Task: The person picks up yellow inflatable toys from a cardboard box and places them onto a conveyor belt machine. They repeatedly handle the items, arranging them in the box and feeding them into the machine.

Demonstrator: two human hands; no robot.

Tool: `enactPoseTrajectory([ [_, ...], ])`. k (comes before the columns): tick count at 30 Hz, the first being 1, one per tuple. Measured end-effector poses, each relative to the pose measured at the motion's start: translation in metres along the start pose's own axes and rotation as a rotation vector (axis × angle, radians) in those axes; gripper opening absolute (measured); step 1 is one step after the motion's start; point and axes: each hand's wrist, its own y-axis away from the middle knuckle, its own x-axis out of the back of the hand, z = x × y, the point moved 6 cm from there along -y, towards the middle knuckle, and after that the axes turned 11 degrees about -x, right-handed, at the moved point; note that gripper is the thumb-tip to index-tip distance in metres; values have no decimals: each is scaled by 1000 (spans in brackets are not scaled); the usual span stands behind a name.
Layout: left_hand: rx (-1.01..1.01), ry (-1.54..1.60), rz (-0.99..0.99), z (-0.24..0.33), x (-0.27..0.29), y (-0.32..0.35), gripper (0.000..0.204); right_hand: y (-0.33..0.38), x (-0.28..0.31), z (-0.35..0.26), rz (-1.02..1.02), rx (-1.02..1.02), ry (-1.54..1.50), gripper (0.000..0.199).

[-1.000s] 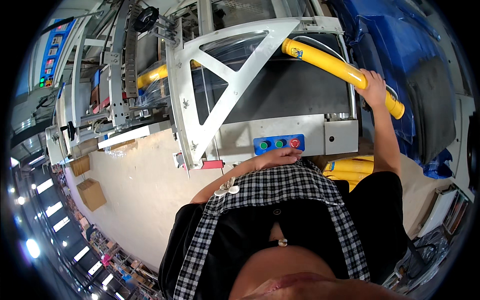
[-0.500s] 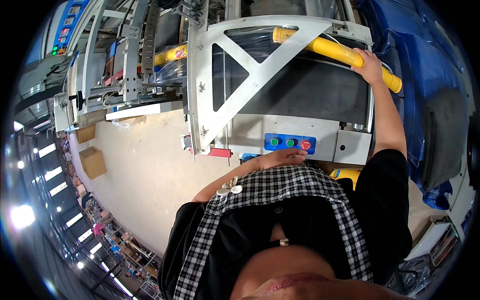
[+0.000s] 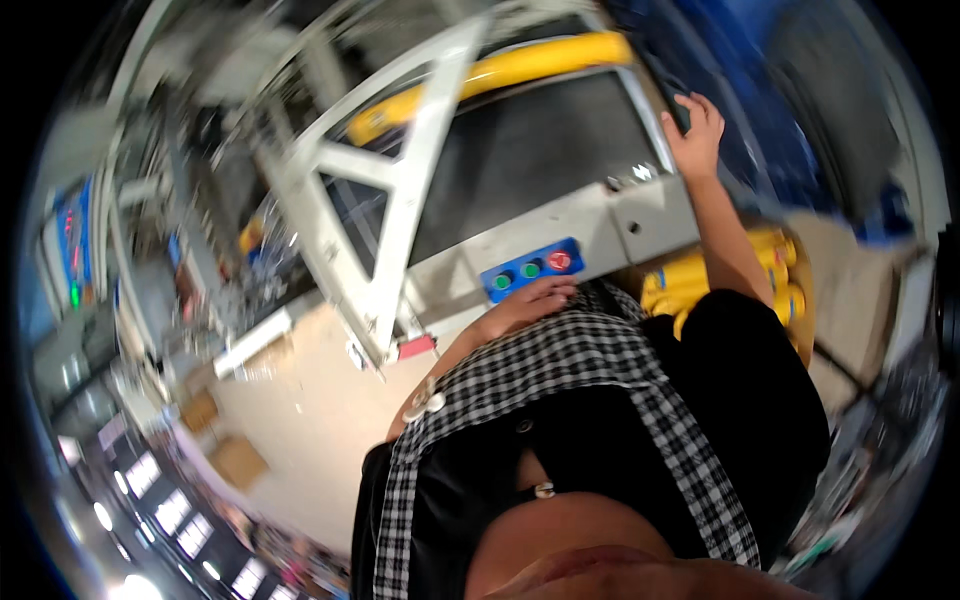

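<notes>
**Across the black flat belt [image 3: 535,150], yellow cylindrical roll [image 3: 550,60] lies behind white metal frame [image 3: 425,150]**

My right hand [image 3: 697,140] hangs empty, fingers spread, clear of the roll; my left hand [image 3: 535,300] rests loosely by the blue control panel [image 3: 515,275]. I judge straight alignment and fingers outside the frame best.

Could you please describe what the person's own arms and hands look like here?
The left hand and right hand are bare, with no glove, watch or bracelet visible. The forearms are uncovered, below plain black sleeves. Finer details are too blurred to tell.
</notes>
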Motion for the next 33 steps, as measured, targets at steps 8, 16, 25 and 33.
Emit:
enactPoseTrajectory([
  [8,32,-93,-171,-40,19,-35,51,304,127,226,36,-1600,663,83],
  [16,250,-118,-231,-26,25,-40,49,448,100,228,-201,-2115,238,93],
  [25,315,-296,-261,-17,36,-31,47,374,61,183,-81,-2126,-312,66],
  [33,289,-191,-128,-15,53,-40,48,303,79,92,12,-1714,-1056,47],
])
